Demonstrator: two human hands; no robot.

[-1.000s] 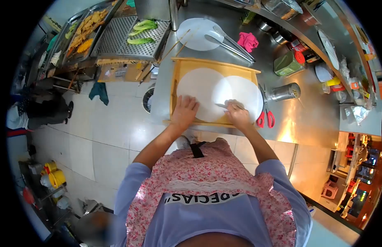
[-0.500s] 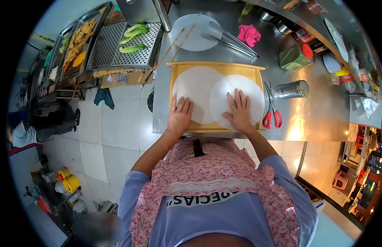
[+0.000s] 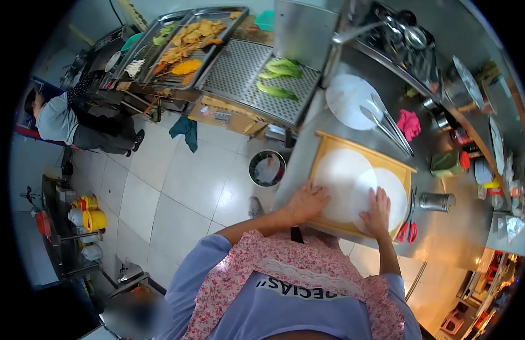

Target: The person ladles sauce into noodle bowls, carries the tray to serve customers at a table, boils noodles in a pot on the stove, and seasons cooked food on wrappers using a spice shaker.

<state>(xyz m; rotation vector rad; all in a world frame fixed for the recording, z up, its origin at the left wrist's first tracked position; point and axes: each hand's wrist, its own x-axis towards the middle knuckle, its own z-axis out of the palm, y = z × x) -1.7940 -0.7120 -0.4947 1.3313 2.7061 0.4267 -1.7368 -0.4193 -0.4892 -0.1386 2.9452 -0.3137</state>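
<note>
Stands at a steel counter (image 3: 449, 238), facing a shallow wooden tray (image 3: 367, 152) with a left sheet (image 3: 342, 175) and a right sheet (image 3: 395, 198) in it, both round and white, overlapping in the middle. Rests the left hand (image 3: 309, 202) at the near left corner of the tray, with spread, released fingers at the edge of the left sheet. Lays the right hand (image 3: 377, 212) over the right sheet, near the overlap, with fingers likewise loose, pointing away from the body. Cannot tell from this angle about pressure under either palm. Has red-handled scissors (image 3: 413, 231) just right of the tray, near a shaker (image 3: 436, 202). Past the far rim, has tongs (image 3: 387, 132) partly over a white disc (image 3: 350, 99), near a pink cloth (image 3: 408, 124). To the left, has greens (image 3: 281, 69) on a perforated rack (image 3: 234, 65).
</note>
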